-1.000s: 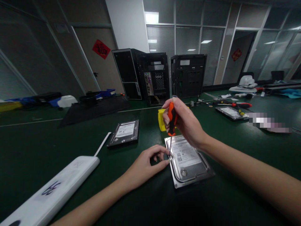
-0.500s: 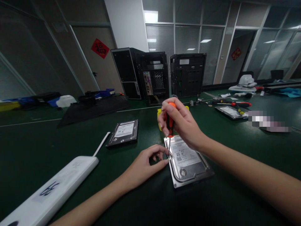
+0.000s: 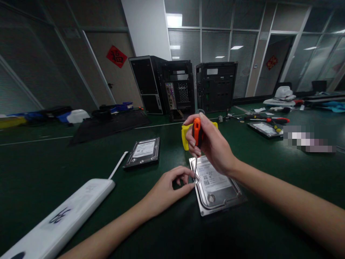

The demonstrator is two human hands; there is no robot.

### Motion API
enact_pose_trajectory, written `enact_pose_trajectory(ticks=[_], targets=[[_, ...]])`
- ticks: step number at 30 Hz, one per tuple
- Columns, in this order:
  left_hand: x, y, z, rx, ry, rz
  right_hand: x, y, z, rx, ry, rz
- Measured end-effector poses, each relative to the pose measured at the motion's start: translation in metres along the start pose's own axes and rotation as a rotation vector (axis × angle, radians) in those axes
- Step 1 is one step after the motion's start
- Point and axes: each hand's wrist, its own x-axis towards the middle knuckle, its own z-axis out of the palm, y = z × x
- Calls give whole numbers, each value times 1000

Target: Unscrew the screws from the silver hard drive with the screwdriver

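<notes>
My right hand (image 3: 208, 138) is closed around the orange-and-black handle of a screwdriver (image 3: 197, 131). The shaft slants down to the left edge of a silver hard drive (image 3: 217, 194), which lies label up on the table. At that edge, my left hand (image 3: 175, 183) has thumb and index fingertips pinched close together beside the screwdriver's tip. What sits between those fingertips is too small to make out. Behind my right hand stands a yellow object (image 3: 185, 138), partly hidden by it.
A second hard drive (image 3: 144, 153) lies to the left, a third (image 3: 265, 128) at the right by several hand tools. A white power strip (image 3: 67, 212) fills the lower left. Computer cases (image 3: 217, 86) stand at the back, beside a black mat (image 3: 107, 127) on the green table (image 3: 113, 230).
The screwdriver handle has turned in my right hand, whose fingers and wrist have shifted slightly. My left hand keeps its place at the drive's edge. The whole view has shifted a little.
</notes>
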Motion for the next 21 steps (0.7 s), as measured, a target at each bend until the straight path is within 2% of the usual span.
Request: enact_pose_trajectory(ticks=[8, 16, 21], targets=[[0, -2, 1, -7, -1, 5, 2, 1, -4, -55, -1, -73], [-1, 1, 0, 4, -1, 7, 2, -2, -1, -36, -51, -23], [-1, 0, 1, -4, -10, 23, 1, -2, -1, -23, -9, -18]])
